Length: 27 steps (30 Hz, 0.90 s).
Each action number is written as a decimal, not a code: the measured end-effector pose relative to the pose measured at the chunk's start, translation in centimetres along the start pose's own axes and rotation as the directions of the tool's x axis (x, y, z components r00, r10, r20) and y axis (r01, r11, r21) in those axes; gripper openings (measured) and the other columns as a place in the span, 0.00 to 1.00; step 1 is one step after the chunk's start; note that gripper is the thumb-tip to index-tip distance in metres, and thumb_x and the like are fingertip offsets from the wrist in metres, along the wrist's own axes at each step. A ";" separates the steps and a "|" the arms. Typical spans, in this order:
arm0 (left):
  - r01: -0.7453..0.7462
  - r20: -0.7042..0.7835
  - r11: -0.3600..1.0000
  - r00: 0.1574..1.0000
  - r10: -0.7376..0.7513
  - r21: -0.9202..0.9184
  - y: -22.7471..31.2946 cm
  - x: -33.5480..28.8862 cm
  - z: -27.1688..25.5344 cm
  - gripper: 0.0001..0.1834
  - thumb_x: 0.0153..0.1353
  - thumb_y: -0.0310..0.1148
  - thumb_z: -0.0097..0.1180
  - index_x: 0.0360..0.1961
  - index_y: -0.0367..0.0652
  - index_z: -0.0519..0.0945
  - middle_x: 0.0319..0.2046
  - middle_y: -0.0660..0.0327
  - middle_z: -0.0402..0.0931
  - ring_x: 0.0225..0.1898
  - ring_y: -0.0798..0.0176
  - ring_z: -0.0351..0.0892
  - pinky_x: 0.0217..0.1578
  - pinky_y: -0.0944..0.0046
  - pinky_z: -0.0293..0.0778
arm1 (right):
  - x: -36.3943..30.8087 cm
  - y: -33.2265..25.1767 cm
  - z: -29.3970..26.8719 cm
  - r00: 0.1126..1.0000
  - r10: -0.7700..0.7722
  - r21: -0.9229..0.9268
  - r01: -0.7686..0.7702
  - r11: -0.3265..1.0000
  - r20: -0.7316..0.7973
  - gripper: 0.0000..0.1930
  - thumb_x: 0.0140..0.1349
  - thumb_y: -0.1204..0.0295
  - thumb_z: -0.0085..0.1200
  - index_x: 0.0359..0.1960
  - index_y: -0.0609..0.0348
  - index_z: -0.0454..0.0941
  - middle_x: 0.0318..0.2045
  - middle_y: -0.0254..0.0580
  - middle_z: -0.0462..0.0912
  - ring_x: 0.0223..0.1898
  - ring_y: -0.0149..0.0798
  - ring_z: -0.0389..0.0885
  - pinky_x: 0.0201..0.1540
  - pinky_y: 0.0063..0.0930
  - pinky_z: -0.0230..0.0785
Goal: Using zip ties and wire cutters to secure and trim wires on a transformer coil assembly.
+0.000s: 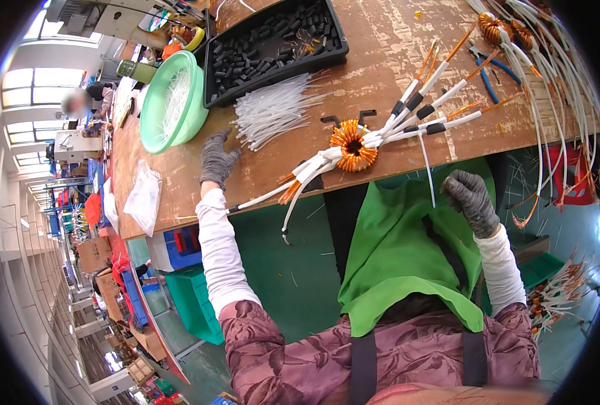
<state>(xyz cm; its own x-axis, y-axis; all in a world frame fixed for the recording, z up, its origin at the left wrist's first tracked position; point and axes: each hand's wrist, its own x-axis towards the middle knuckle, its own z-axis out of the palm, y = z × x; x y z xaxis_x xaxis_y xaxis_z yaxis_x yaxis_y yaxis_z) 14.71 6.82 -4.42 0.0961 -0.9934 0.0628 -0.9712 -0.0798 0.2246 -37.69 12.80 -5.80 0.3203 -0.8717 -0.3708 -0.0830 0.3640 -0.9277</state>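
Note:
My left hand (219, 160), in a grey glove, rests at the table's front edge beside a pile of white cable ties (276, 108). Its fingers are stretched out and apart, with nothing seen in them. To its right lies a ring-shaped coil (341, 140) wound with orange copper wire. White-sleeved leads (389, 130) spread from it both ways, several with black sleeves (436, 127). One white cable tie (427, 169) hangs from the right-hand leads over the edge. My gloved right hand (471, 201) is curled closed in front of the green apron (408, 243); whatever it may hold is hidden.
A black tray (212, 71) of short black sleeves and a light green basin (195, 115) with cable ties stand at the back left. Blue-handled pliers (490, 91) lie right of the leads. More wired coils (494, 29) hang over the right edge. A plastic bag (144, 196) lies left.

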 end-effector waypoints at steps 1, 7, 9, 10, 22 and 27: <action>0.002 0.000 1.000 1.000 -0.002 -0.005 0.4 0.1 0.4 0.22 0.43 0.34 0.61 0.44 0.47 0.76 0.42 0.51 0.73 0.47 0.49 0.69 0.50 0.56 0.63 | 0.1 0.0 0.2 1.000 0.001 -0.005 -0.001 1.000 0.000 0.14 0.59 0.60 0.50 0.24 0.57 0.76 0.14 0.28 0.71 0.15 0.20 0.65 0.17 0.14 0.55; -0.094 0.052 0.984 0.995 0.087 0.154 0.9 1.2 0.7 0.21 0.43 0.36 0.62 0.41 0.47 0.76 0.39 0.51 0.74 0.45 0.49 0.69 0.49 0.54 0.62 | 0.6 0.0 1.4 1.000 0.013 -0.006 -0.013 1.000 0.024 0.13 0.58 0.60 0.51 0.25 0.56 0.76 0.14 0.27 0.71 0.15 0.19 0.65 0.17 0.13 0.54; -0.152 0.042 0.940 0.988 0.146 0.305 1.0 0.9 0.9 0.16 0.48 0.36 0.58 0.40 0.45 0.76 0.37 0.52 0.73 0.43 0.47 0.69 0.44 0.54 0.65 | 0.6 0.2 1.6 0.999 0.024 -0.003 -0.024 1.000 0.022 0.13 0.59 0.60 0.51 0.25 0.56 0.76 0.14 0.27 0.71 0.15 0.18 0.64 0.17 0.12 0.54; -0.152 0.043 0.940 0.988 0.146 0.305 0.8 0.8 1.1 0.16 0.48 0.36 0.58 0.40 0.45 0.76 0.37 0.52 0.73 0.43 0.47 0.69 0.44 0.54 0.65 | 0.6 0.2 1.7 0.999 0.024 -0.003 -0.024 1.000 0.021 0.13 0.59 0.60 0.51 0.25 0.56 0.76 0.14 0.27 0.71 0.15 0.18 0.64 0.17 0.12 0.54; -0.058 -0.037 0.848 0.995 0.091 0.527 -3.3 -3.0 -6.6 0.09 0.57 0.33 0.44 0.34 0.45 0.76 0.29 0.52 0.77 0.29 0.47 0.76 0.31 0.50 0.70 | 0.7 0.8 1.4 0.995 0.013 0.028 -0.016 0.999 0.095 0.12 0.59 0.62 0.50 0.25 0.57 0.76 0.14 0.26 0.71 0.15 0.18 0.63 0.18 0.13 0.53; 0.467 0.155 0.755 0.880 -0.450 -0.460 3.3 -7.4 -10.2 0.13 0.58 0.36 0.49 0.38 0.36 0.76 0.21 0.61 0.75 0.19 0.71 0.72 0.21 0.70 0.68 | -0.5 -0.1 1.0 0.969 -0.065 -0.001 0.067 0.998 0.237 0.12 0.58 0.64 0.51 0.27 0.60 0.75 0.16 0.26 0.69 0.20 0.20 0.64 0.22 0.16 0.58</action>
<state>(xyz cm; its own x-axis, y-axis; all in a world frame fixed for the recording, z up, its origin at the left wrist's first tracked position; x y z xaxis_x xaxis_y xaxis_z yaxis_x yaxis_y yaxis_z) 13.04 14.77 5.77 0.4875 -0.8508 -0.1961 -0.5886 -0.4861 0.6460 -36.87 13.56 -5.50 0.5395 -0.7909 -0.2890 -0.0624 0.3047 -0.9504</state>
